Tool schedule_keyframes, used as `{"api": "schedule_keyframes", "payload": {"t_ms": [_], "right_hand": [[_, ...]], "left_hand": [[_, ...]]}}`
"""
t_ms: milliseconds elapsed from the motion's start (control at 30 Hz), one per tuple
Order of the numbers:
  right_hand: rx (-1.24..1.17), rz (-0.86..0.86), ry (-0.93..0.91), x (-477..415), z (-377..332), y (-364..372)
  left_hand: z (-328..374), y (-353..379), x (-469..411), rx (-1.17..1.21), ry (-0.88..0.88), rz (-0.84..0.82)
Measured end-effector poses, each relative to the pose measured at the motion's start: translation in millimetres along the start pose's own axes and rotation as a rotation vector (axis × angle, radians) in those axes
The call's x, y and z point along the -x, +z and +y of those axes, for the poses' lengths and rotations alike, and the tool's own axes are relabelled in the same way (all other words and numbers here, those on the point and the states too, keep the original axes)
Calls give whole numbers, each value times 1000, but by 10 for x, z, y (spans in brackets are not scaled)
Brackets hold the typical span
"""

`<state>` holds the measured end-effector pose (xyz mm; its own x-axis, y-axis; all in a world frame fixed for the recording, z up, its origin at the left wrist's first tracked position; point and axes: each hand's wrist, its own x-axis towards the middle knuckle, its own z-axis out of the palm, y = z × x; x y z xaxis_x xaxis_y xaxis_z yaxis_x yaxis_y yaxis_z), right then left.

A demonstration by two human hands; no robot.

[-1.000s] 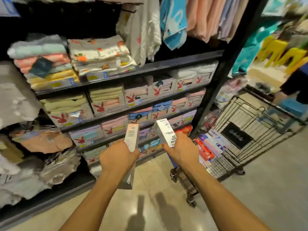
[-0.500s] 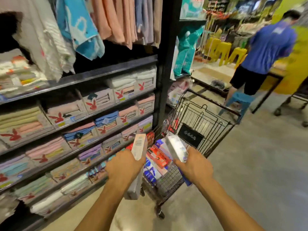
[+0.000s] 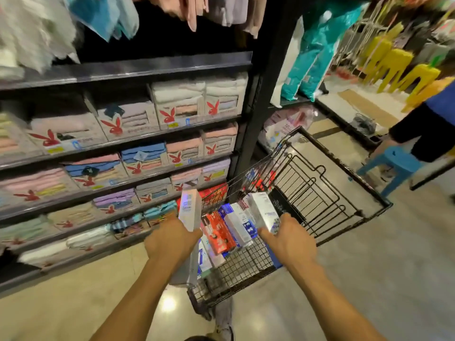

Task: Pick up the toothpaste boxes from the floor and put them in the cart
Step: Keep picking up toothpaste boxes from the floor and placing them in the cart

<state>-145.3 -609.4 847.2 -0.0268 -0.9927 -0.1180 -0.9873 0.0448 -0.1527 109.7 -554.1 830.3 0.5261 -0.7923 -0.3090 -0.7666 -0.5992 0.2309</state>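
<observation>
Left hand (image 3: 172,239) grips an upright toothpaste box (image 3: 189,209) right at the cart (image 3: 344,166) wall; right hand (image 3: 288,242) holds another box (image 3: 263,212) above the stacked boxes (image 3: 221,232) inside. Let go now, the left one could, I reckon, slip outside onto the floor.

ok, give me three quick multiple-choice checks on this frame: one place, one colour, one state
1. Where is the white box held by the right hand? A. over the cart basket B. on a table C. in a bag
2. What colour is the plastic stool right of the cart? A. red B. blue C. green
3. What is the left hand doing? A. hanging empty B. pushing the cart C. gripping the pale box

Answers: 1 A, the box overlaps the wire basket's near end. 2 B, its seat and legs are blue. 3 C, the hand wraps the upright box, barcode showing.
</observation>
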Motion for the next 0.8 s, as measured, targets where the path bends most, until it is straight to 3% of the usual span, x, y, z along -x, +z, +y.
{"api": "schedule_keyframes", "payload": {"t_ms": [300, 633, 800], "right_hand": [[-73, -154, -76, -1279, 25, 719], [-130, -344, -135, -2123, -226, 2788], [-133, -282, -205, -2285, -231, 3504]], "left_hand": [[535, 791, -798, 41, -199, -118], [443, 2384, -1692, 137, -449, -61], [361, 2978, -1837, 114, -489, -47]]}}
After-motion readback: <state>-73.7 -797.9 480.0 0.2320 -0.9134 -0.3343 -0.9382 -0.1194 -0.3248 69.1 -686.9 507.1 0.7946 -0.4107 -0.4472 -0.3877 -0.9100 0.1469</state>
